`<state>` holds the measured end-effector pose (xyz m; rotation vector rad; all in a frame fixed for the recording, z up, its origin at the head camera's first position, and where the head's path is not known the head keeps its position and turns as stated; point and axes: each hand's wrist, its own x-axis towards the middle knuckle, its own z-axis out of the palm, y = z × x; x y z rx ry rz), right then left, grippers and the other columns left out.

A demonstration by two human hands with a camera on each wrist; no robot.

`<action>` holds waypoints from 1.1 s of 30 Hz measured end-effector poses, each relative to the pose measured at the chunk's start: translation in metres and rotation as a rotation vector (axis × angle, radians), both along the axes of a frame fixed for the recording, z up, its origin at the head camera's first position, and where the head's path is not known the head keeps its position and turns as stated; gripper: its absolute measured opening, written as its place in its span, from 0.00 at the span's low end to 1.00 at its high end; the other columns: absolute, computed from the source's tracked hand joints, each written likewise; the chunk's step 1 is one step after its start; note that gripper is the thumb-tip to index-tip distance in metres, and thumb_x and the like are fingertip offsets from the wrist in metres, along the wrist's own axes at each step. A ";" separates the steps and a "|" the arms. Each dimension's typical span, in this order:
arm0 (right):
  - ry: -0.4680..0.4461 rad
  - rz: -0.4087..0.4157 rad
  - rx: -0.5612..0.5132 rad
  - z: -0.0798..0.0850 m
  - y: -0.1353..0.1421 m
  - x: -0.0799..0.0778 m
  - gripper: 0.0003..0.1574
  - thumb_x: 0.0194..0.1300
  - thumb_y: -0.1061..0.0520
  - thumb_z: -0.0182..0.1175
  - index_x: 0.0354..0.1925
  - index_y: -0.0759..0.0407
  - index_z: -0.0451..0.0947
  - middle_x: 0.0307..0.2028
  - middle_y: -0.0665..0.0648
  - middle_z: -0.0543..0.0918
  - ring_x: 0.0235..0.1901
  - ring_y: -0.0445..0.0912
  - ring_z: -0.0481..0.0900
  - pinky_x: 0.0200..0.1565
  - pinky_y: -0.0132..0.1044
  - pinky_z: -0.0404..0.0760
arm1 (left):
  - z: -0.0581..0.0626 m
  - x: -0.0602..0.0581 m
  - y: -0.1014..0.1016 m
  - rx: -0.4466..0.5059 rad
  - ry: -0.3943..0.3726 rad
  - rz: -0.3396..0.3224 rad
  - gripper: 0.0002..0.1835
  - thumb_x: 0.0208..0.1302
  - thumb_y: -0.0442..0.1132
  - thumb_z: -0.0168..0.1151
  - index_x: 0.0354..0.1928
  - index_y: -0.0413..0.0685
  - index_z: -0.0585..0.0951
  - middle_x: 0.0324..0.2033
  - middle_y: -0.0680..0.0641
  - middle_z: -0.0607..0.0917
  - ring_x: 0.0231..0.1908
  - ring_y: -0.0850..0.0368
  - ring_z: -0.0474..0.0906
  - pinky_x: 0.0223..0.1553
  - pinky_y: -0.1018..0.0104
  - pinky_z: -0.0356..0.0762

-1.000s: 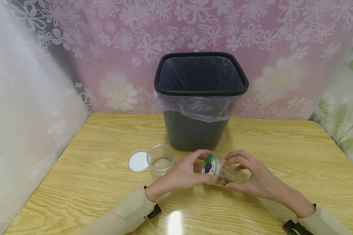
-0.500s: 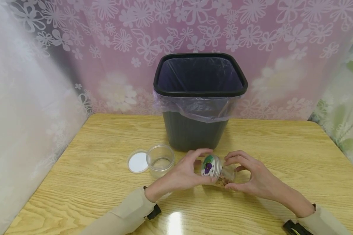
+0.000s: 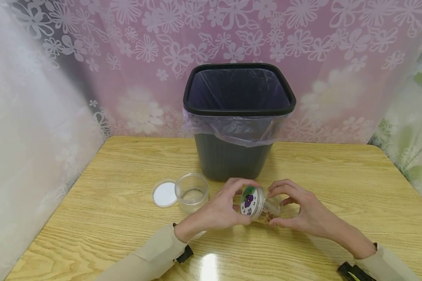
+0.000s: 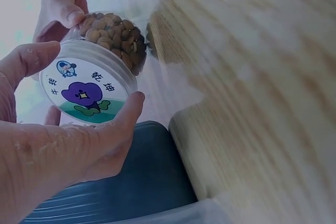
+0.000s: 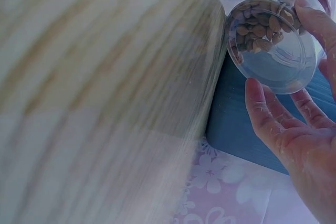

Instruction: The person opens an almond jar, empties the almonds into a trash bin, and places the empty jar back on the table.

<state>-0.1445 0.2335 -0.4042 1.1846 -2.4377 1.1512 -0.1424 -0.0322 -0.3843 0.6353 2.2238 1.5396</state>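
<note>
A clear plastic jar (image 3: 275, 207) of brown almond-shaped nuts (image 4: 118, 38) lies tilted on its side between my hands. Its lid (image 3: 249, 201) carries a white and green label with a purple cartoon flower and faces left. My left hand (image 3: 218, 207) grips this lid by the rim, thumb on the near side and fingers on the far side. Around the base end, the fingertips and thumb of my right hand (image 3: 307, 214) hold the jar. In the right wrist view, the nuts show through the clear bottom, gathered toward one side.
Left of my hands stands a clear open jar (image 3: 192, 195), beside a round clear lid with a white disc (image 3: 165, 194). Behind them rises a dark bin (image 3: 233, 156) with a purple liner. A floral curtain (image 3: 144, 50) hangs past the wooden table (image 3: 109, 222).
My left fingers and thumb have shifted round the lid's rim, and the label has turned a little. The right hand and jar body stay in place.
</note>
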 end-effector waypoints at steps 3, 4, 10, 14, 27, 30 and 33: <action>0.004 0.004 -0.005 0.000 0.000 0.000 0.42 0.41 0.60 0.85 0.55 0.51 0.78 0.55 0.56 0.78 0.56 0.31 0.75 0.38 0.34 0.87 | 0.000 0.000 0.000 0.009 -0.007 0.001 0.43 0.51 0.26 0.73 0.64 0.74 0.74 0.70 0.51 0.64 0.67 0.46 0.67 0.53 0.72 0.81; 0.004 0.006 -0.007 -0.001 0.000 0.000 0.43 0.41 0.60 0.85 0.55 0.51 0.78 0.55 0.56 0.78 0.56 0.31 0.75 0.38 0.34 0.87 | 0.000 0.000 0.000 0.011 -0.009 0.001 0.42 0.51 0.26 0.72 0.65 0.73 0.74 0.70 0.51 0.64 0.67 0.46 0.67 0.53 0.72 0.81; -0.002 -0.001 -0.005 0.000 0.000 0.000 0.42 0.41 0.60 0.85 0.55 0.51 0.77 0.56 0.55 0.78 0.56 0.31 0.75 0.38 0.34 0.87 | -0.001 0.000 0.000 0.031 -0.037 0.007 0.41 0.52 0.29 0.74 0.65 0.73 0.74 0.70 0.49 0.64 0.67 0.44 0.69 0.52 0.70 0.83; -0.011 -0.008 -0.002 0.000 0.000 0.000 0.42 0.41 0.60 0.85 0.56 0.50 0.77 0.56 0.56 0.78 0.56 0.31 0.75 0.39 0.34 0.87 | 0.000 0.000 0.000 0.018 -0.055 0.021 0.39 0.54 0.32 0.75 0.65 0.76 0.74 0.69 0.48 0.65 0.66 0.43 0.69 0.51 0.70 0.83; -0.014 0.006 -0.012 0.000 0.000 -0.001 0.42 0.42 0.60 0.85 0.55 0.51 0.77 0.56 0.55 0.78 0.56 0.31 0.75 0.39 0.34 0.87 | 0.003 0.000 -0.002 -0.090 -0.029 0.059 0.37 0.54 0.47 0.77 0.64 0.86 0.72 0.68 0.51 0.69 0.62 0.48 0.74 0.56 0.53 0.76; -0.013 0.004 -0.010 0.000 0.000 -0.001 0.42 0.42 0.60 0.85 0.55 0.51 0.77 0.55 0.56 0.78 0.56 0.31 0.75 0.39 0.33 0.87 | 0.003 0.001 -0.001 -0.087 -0.042 0.063 0.37 0.55 0.48 0.76 0.64 0.86 0.72 0.67 0.53 0.69 0.61 0.50 0.75 0.57 0.51 0.75; -0.012 0.000 -0.006 0.000 0.000 -0.001 0.42 0.41 0.60 0.85 0.55 0.50 0.77 0.55 0.56 0.78 0.56 0.31 0.75 0.39 0.33 0.87 | 0.003 0.000 -0.001 -0.083 -0.055 0.062 0.37 0.55 0.48 0.75 0.65 0.85 0.72 0.66 0.54 0.69 0.60 0.50 0.75 0.56 0.53 0.76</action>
